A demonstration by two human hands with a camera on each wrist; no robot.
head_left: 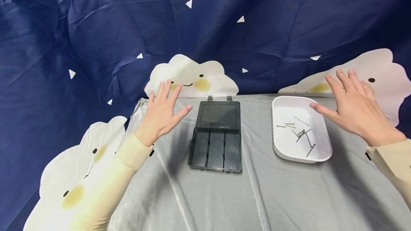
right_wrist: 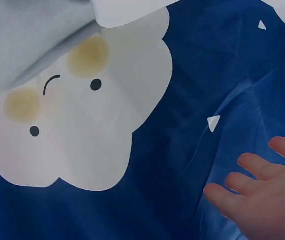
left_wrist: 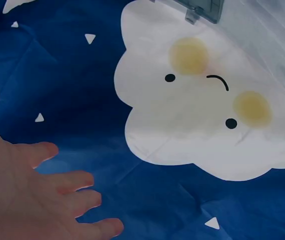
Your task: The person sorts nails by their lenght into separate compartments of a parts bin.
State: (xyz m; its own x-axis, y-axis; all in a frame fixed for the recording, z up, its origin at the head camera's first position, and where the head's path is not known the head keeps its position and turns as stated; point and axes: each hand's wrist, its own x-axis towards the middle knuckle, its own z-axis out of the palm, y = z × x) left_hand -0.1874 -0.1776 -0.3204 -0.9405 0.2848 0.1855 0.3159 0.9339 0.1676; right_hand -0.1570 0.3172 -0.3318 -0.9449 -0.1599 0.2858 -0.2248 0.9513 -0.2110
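In the head view my left hand (head_left: pixel 162 113) hovers with spread fingers, left of a dark see-through plastic box (head_left: pixel 218 149). The box's lid is flipped back, and three long compartments show inside. My right hand (head_left: pixel 356 106), fingers also spread, is raised beside the right rim of a white tray (head_left: pixel 278 149). Several metal screws or nails (head_left: pixel 302 133) lie loose in that tray; their exact kind is too small to tell. Neither hand holds or touches anything. Both wrist views show the left hand (left_wrist: pixel 47 195) and the right hand (right_wrist: pixel 262 190) with nothing in their fingers.
A grey cloth (head_left: pixel 257 202) covers the table under box and tray. Behind it hangs a dark blue curtain (head_left: pixel 205 27) printed with white clouds and triangles. The tray stands to the right of the box, with a stretch of cloth between them.
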